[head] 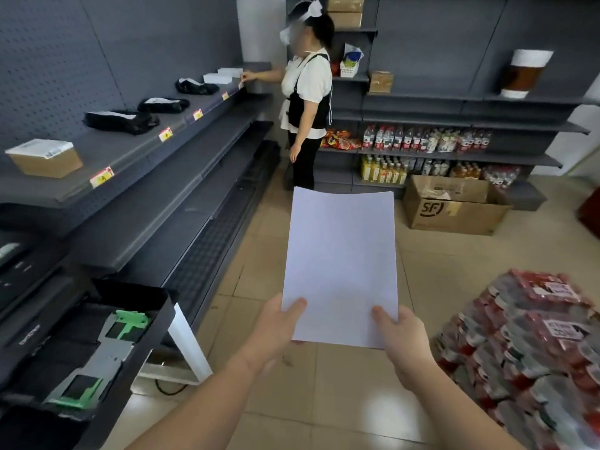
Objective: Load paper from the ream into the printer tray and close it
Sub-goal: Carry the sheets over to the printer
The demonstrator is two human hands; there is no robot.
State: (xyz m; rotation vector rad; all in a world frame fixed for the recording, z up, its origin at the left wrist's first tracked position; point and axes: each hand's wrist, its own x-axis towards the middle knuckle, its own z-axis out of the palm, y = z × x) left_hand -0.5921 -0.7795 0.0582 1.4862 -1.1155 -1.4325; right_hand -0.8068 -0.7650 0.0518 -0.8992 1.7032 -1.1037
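We see open floor point(259, 241) ahead, clear between the shelving point(156, 203) on our left and the wrapped bottle packs point(526, 349) on our right. The printer tray point(97, 345) stands pulled out at lower left, its top unobstructed, with free air between it and the paper point(341, 264) we hold. Farther on, another person point(306, 102) blocks the aisle's end, and a cardboard box point(454, 209) sits by the back shelves.

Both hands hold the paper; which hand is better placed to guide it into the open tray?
Left, probably. The left hand grips the paper on the side nearer the open tray, lower left; the right hand is farther away.
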